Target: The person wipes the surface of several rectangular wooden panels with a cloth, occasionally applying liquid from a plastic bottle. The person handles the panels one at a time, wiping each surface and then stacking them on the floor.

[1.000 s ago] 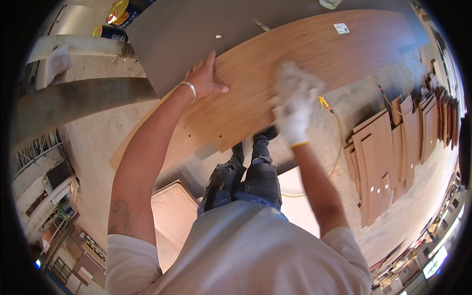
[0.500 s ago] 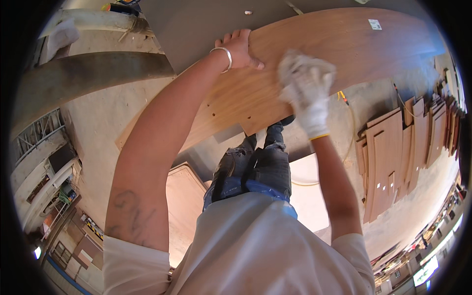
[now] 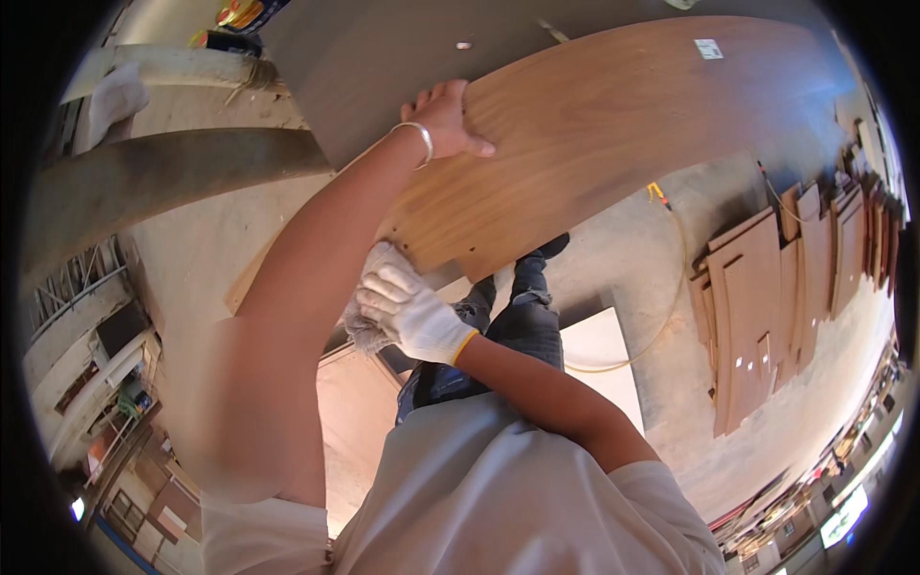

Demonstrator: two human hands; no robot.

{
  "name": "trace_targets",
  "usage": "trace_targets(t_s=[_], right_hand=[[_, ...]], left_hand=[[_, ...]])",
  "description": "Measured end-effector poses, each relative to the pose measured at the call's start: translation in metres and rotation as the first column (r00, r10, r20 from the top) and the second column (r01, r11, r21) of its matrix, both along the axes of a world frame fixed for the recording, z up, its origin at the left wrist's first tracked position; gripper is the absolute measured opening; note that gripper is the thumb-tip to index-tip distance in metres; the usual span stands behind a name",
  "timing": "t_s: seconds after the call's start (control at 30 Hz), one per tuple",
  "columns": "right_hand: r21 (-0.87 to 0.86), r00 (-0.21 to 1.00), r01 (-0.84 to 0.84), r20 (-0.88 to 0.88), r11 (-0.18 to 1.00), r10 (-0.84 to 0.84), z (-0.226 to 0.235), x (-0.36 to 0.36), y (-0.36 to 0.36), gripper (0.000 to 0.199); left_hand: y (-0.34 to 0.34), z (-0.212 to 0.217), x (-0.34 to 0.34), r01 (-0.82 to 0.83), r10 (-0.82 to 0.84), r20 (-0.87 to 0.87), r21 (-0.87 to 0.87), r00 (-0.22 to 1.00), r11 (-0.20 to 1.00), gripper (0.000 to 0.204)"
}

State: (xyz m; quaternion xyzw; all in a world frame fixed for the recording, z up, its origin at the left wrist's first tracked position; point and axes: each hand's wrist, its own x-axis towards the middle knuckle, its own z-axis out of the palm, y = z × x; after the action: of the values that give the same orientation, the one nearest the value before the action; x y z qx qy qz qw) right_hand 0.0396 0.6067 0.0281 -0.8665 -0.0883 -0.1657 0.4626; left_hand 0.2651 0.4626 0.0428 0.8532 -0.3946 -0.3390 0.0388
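Head view shows the person standing over a long wood-veneer panel [image 3: 613,144], which lies slanted across a grey desk [image 3: 383,67]. The left hand [image 3: 446,120], bare with a metal bangle [image 3: 417,139] at the wrist, has its grip closed over the panel's far edge, fingers curled behind it and thumb flat on the brown face. The right hand [image 3: 407,311], in a white work glove, has its grip closed around a bunched white rag [image 3: 362,331], pressed at the panel's near lower corner, just under the left forearm.

To do this wiping well, I judge the left grip should hold the panel steady while the rag moves in long strokes along the grain, with even pressure and the cloth kept flat rather than balled, so no streaks are left near the corners. The panel overhangs the desk, so leaning hard on the free end could tip it.

Counted: one panel under the grips, one rag, one glove, one bangle. Well to the right of the right grip, a stack of similar brown boards [image 3: 767,307] lies on the concrete floor [image 3: 661,259]; their number cannot be told exactly. One yellow cable [image 3: 671,287] loops past a white board [image 3: 599,350] below the panel.
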Motion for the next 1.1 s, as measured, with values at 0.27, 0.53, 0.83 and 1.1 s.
trace_targets(t_s=[0.27, 0.53, 0.83, 1.1], right_hand=[[-0.480, 0.770, 0.490, -0.152, 0.728, -0.619, -0.002, -0.064, -0.231, 0.055], [-0.402, 0.608, 0.702, -0.092, 0.588, -0.789, 0.000, -0.069, -0.308, 0.049], [-0.168, 0.946, 0.305, -0.062, 0.937, -0.318, -0.011, -0.098, -0.332, 0.050], [-0.474, 0.645, 0.650, -0.069, 0.594, -0.761, -0.006, -0.177, -0.668, 0.055]], left_hand=[[0.002, -0.003, 0.001, -0.027, 0.027, 0.004, 0.003, 1.000, 1.000, 0.122], [0.000, -0.006, 0.001, -0.099, 0.100, -0.025, 0.062, 0.995, 0.993, 0.126], [-0.025, 0.001, 0.008, -0.091, 0.086, 0.030, 0.414, 0.996, 0.906, 0.136], [-0.026, 0.029, -0.035, -0.133, 0.000, 0.358, 0.346, 0.934, 0.929, 0.126]])
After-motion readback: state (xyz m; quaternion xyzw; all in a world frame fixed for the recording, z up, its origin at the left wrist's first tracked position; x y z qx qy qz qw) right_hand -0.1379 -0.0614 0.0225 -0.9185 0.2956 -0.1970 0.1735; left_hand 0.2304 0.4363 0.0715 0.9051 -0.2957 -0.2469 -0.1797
